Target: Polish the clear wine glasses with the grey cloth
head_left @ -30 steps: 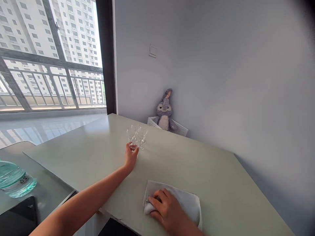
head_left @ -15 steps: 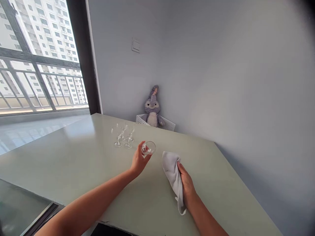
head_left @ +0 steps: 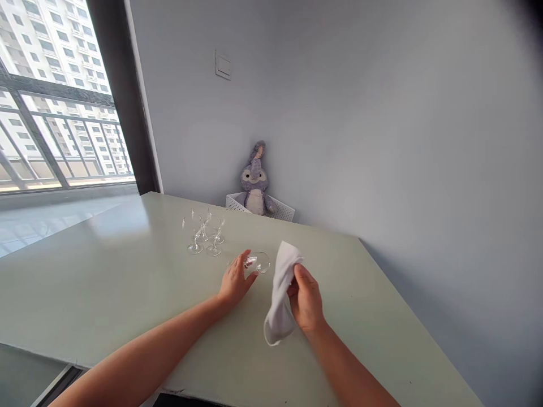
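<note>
My left hand (head_left: pixel 236 281) is closed around a clear stemmed glass (head_left: pixel 263 262), which is tipped sideways with its mouth toward the right. The fingers hide part of its stem. To the right, my right hand (head_left: pixel 306 297) grips a white cloth (head_left: pixel 281 299) that hangs down from the fingers. A small gap lies between the cloth and the glass. Beyond my left hand, several more clear stemmed glasses (head_left: pixel 194 247) stand upright in a close group on the pale green table (head_left: pixel 360 316).
At the table's far corner, a purple plush rabbit (head_left: pixel 255 200) sits in a white perforated basket (head_left: pixel 283 211). A grey wall (head_left: pixel 382 124) runs along the right side. A window (head_left: pixel 55 113) is at the left.
The glass in my left hand has tipped further onto its side. My right hand has lifted and turned the cloth, bringing it left toward the glass. The view has shifted slightly right.
</note>
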The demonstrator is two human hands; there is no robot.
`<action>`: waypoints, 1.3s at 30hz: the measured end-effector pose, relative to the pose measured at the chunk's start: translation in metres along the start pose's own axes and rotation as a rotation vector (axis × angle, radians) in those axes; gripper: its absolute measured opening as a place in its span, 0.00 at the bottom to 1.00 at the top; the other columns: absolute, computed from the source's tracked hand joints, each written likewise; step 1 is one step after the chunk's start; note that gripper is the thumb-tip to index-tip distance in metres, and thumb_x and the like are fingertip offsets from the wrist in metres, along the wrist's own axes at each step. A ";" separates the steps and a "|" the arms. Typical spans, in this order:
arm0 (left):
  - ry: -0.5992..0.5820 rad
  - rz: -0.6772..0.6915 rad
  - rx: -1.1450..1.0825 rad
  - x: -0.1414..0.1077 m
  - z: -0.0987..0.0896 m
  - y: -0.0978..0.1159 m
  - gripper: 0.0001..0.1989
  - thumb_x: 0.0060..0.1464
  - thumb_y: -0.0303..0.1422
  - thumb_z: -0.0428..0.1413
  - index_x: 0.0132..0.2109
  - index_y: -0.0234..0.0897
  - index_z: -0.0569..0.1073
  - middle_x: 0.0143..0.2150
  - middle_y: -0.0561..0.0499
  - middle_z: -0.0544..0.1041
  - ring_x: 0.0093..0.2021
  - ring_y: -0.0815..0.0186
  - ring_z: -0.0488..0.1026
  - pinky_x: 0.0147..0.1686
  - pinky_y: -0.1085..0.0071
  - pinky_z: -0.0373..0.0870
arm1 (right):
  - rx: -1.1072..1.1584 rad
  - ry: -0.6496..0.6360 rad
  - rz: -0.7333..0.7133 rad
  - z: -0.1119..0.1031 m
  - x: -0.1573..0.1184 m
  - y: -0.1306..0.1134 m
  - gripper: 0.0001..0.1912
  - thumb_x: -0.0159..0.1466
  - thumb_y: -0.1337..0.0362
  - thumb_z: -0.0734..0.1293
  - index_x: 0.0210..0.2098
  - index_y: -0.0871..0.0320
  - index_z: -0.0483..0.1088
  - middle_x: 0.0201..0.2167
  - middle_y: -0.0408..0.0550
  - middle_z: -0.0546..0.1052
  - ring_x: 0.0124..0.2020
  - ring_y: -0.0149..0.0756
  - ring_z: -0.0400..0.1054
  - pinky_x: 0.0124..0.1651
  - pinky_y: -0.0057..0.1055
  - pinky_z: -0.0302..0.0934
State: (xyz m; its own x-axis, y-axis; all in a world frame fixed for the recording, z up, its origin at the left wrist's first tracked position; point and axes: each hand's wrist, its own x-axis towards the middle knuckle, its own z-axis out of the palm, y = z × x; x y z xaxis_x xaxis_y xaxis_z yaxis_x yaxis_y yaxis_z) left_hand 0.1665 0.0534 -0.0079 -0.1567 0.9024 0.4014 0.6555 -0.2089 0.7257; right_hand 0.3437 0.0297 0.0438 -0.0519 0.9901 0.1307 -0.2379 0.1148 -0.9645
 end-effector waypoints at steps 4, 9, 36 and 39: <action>0.005 -0.013 -0.049 -0.001 -0.004 0.000 0.24 0.50 0.31 0.52 0.55 0.43 0.60 0.49 0.48 0.70 0.48 0.62 0.68 0.47 0.64 0.63 | -0.362 -0.287 -0.219 0.025 -0.005 0.006 0.20 0.64 0.55 0.55 0.51 0.54 0.64 0.53 0.50 0.66 0.48 0.40 0.64 0.45 0.37 0.63; -0.035 0.015 0.030 -0.002 -0.008 0.004 0.22 0.52 0.28 0.48 0.55 0.42 0.60 0.49 0.48 0.70 0.49 0.62 0.66 0.47 0.65 0.62 | -0.622 -0.369 -0.352 0.026 -0.006 0.017 0.25 0.63 0.57 0.56 0.59 0.54 0.54 0.57 0.49 0.61 0.58 0.42 0.55 0.55 0.40 0.56; -0.167 0.099 0.145 -0.015 -0.002 0.024 0.17 0.48 0.29 0.52 0.47 0.41 0.61 0.38 0.52 0.71 0.39 0.64 0.69 0.37 0.69 0.63 | -0.742 0.002 -0.718 -0.004 0.005 0.017 0.25 0.60 0.63 0.63 0.56 0.52 0.54 0.53 0.56 0.57 0.42 0.38 0.64 0.36 0.37 0.67; -0.146 0.116 0.197 -0.012 -0.004 0.022 0.10 0.48 0.27 0.52 0.40 0.39 0.63 0.35 0.52 0.71 0.37 0.64 0.69 0.35 0.70 0.63 | -0.875 -0.107 -0.815 -0.001 0.005 0.018 0.15 0.62 0.68 0.59 0.48 0.54 0.65 0.44 0.52 0.68 0.43 0.40 0.63 0.43 0.41 0.64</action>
State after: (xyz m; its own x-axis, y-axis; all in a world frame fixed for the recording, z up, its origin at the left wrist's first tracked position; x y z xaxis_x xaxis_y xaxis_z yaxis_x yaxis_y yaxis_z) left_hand 0.1800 0.0362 0.0051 0.0268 0.9243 0.3808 0.7962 -0.2501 0.5510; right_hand 0.3405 0.0364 0.0271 -0.2820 0.5938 0.7536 0.4991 0.7616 -0.4134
